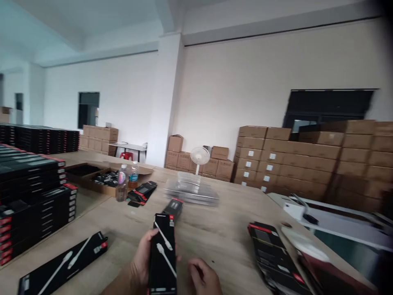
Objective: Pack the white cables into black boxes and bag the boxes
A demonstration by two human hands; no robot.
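My left hand (143, 253) is closed round a slim black cable box (163, 250), holding it upright above the table. White cables with plugs are printed on its front, and a red patch marks its upper corner. Just right of the box is my right hand (204, 276), its fingers curled in with nothing visible in them. Behind the held box lies another dark box (173, 208). At the lower left, a long black cable box (66, 262) lies flat on the wooden table (123, 233).
Black boxes (37, 217) are stacked along the left. Two plastic bottles (122, 186) stand beside an open carton (104, 188). Clear plastic trays (192, 190) lie further back. Flattened black packaging (273, 256) is at the right. Brown cartons (294, 157) and a white fan (200, 156) stand beyond.
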